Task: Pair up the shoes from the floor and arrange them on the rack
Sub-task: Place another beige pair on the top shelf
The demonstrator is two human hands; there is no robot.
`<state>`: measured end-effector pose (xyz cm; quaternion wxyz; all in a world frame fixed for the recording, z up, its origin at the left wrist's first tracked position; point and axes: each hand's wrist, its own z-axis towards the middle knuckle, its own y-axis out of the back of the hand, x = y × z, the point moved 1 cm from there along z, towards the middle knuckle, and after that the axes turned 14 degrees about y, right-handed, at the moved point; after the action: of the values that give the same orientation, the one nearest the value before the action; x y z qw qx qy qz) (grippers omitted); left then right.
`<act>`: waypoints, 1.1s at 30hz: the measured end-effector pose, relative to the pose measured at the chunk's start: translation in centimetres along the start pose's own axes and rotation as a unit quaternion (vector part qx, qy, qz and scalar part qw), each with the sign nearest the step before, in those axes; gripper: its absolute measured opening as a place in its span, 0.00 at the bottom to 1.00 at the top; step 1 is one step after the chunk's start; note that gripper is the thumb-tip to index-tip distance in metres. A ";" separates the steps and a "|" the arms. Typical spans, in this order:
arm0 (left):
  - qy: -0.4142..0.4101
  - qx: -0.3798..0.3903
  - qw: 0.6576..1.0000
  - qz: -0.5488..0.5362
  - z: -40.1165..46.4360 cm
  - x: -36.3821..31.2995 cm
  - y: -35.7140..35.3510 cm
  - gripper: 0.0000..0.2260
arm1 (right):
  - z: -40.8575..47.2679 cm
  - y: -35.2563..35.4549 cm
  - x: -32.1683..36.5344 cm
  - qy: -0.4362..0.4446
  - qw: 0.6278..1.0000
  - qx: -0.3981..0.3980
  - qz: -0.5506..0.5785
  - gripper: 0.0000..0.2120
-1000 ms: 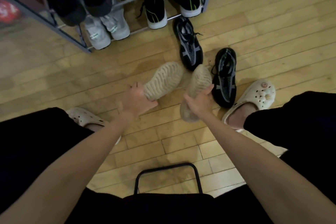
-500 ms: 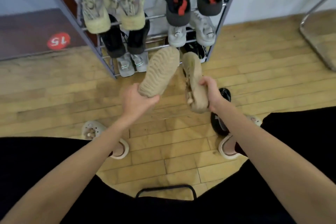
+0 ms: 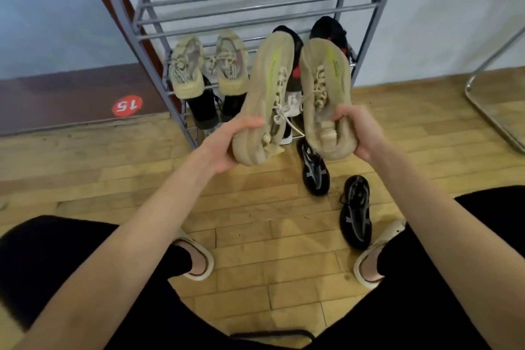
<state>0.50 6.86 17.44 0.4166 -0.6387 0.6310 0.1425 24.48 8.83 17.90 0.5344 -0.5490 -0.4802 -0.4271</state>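
My left hand (image 3: 227, 145) grips the heel of one beige sneaker (image 3: 267, 88), and my right hand (image 3: 359, 131) grips the heel of its mate (image 3: 326, 88). Both shoes are upright, side by side, toes pointing at the grey metal shoe rack (image 3: 250, 0), whose top shelf bars are bare. A pale beige pair (image 3: 210, 65) sits on the second shelf at the left, with dark shoes below it. Two black sneakers (image 3: 314, 170) (image 3: 356, 213) lie on the wooden floor under my right arm.
Black shoes with red marks (image 3: 329, 31) sit on the rack behind the held pair. A red round sticker marked 15 (image 3: 127, 105) is on the wall base at left. A metal frame (image 3: 491, 111) stands at right. My feet wear cream clogs (image 3: 199, 261).
Both hands have lifted the beige sneakers from the floor up toward the rack and turned them from soles-up to uppers-up. The view has tilted up, showing the rack's top.
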 end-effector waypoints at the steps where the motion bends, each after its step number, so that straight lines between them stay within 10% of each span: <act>1: -0.002 0.001 1.000 0.014 0.0 -0.6 -0.1 0.19 | 0.3 0.1 0.4 0.019 1.000 -0.025 -0.001 0.20; 5: -0.033 0.013 0.999 0.011 0.1 -3.4 -0.8 0.16 | 1.3 0.4 2.1 0.095 0.991 -0.088 -0.025 0.07; 14: -0.159 -0.094 0.981 0.066 3.6 -11.4 -4.5 0.09 | 6.8 1.6 5.3 0.154 0.972 -0.159 -0.074 0.23; 18: -0.194 -0.171 0.964 0.061 6.8 -15.7 -4.9 0.22 | 11.4 1.9 7.6 0.181 0.967 -0.148 -0.099 0.19; 33: -0.139 -0.102 0.985 -0.030 17.1 -25.7 -6.9 0.17 | 29.6 2.8 12.2 0.140 0.970 -0.138 -0.142 0.08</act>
<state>8.57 35.68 27.61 0.4375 -0.6706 0.5293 0.2807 28.03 39.27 27.54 0.4492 -0.4784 -0.4100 -0.6334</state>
